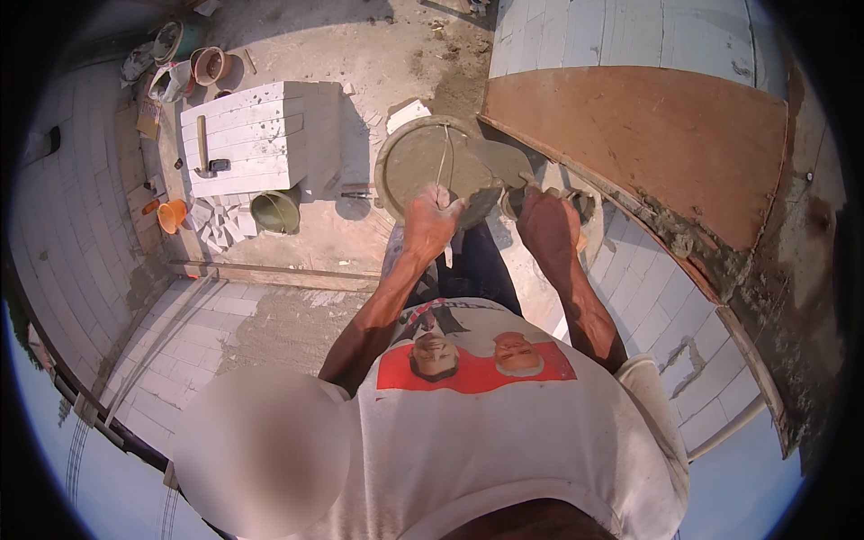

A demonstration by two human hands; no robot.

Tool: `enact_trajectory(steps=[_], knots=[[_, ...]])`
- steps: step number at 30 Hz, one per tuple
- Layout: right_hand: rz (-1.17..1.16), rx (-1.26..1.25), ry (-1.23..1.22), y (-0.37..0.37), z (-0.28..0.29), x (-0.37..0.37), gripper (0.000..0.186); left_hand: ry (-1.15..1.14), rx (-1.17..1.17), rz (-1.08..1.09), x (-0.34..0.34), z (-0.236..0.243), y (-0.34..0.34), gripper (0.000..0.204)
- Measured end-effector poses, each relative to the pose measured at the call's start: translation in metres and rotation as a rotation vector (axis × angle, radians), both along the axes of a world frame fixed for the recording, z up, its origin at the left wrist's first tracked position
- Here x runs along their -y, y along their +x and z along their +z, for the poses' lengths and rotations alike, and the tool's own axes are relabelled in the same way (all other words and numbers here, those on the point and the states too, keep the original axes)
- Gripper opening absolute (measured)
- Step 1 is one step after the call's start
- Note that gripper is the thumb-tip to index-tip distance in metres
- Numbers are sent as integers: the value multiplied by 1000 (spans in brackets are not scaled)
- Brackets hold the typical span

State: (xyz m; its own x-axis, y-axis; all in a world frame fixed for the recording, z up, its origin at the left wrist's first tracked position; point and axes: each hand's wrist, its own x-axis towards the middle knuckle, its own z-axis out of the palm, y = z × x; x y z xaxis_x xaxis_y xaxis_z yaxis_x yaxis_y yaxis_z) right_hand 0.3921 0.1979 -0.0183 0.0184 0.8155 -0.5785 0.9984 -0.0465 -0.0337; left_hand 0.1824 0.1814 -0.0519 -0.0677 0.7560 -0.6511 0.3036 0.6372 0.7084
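Observation:
A round bucket [382, 171] full of wet grey mortar [423, 157] is in front of me. Its thin wire handle [445, 148] runs across the mortar to my left hand [434, 219], whose fingers are closed around it. My right hand [549, 220] is closed at the right of the bucket. From it a mortar-coated trowel [504, 162] reaches over the bucket's right rim; its grip is hidden by my fingers. Below the right hand, partly covered, a smaller container [585, 205] stands on the ground.
To the left a stack of white blocks [238, 135] carries a hammer [203, 148]. Near it are a green bucket [274, 212], an orange bucket [171, 216] and block scraps [220, 223]. A brown board [639, 135] lies right, beside a white block wall [711, 360]. More pails [211, 65] stand far left.

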Motion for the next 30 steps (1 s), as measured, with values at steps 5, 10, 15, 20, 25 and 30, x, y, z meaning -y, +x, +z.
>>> enact_trajectory(steps=[5, 10, 15, 20, 25, 30], knots=[[276, -40, 215, 20, -9, 35, 15, 61, -29, -260, 5, 66, 51, 37], [146, -434, 244, 54, -58, 72, 21, 250, 87, -411, 18, 79, 87, 34], [34, -467, -21, 61, -56, 93, 36, 310, 71, -373, 38, 87, 100, 33], [55, -523, 118, 62, -120, 119, 37, 247, -24, -349, 30, 98, 93, 34], [2, -607, 12, 54, -23, 88, 37, 136, -52, -277, 13, 115, 75, 45], [-186, -712, 137, 54, 4, 90, 37, 196, 131, -136, 8, 102, 60, 61]])
